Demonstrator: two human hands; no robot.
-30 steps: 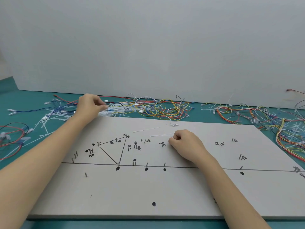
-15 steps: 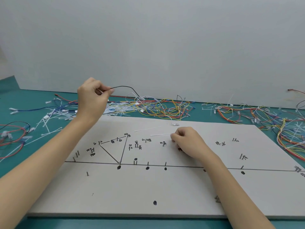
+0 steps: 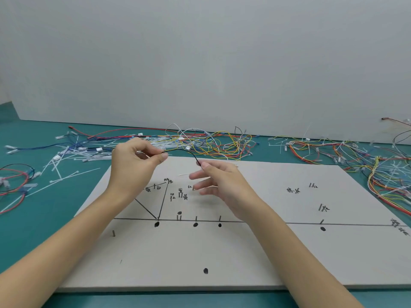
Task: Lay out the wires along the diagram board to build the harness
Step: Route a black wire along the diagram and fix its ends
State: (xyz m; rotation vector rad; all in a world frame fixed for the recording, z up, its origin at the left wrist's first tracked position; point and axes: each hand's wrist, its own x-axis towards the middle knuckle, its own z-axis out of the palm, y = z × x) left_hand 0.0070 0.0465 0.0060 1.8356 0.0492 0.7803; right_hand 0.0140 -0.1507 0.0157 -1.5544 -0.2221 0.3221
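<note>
The grey diagram board (image 3: 255,252) lies flat before me, marked with a long black line, a triangle, dots, labels and small metal pins. My left hand (image 3: 133,165) is raised over the board's back left and pinches one end of a thin black wire (image 3: 184,151) between thumb and forefinger. That wire arcs rightward to my right hand (image 3: 220,181), which pinches its other end at the thumb tip while the remaining fingers spread loosely above the board.
Piles of coloured wires (image 3: 211,143) and white cable ties (image 3: 66,158) lie on the teal table behind and left of the board. More wire bundles (image 3: 355,156) crowd the back right, and red and black loops (image 3: 13,181) lie at far left. A white wall stands behind.
My left hand lifted a black wire out of the pile and carried it toward the board. My right hand rose off the board and took the wire's free end.
</note>
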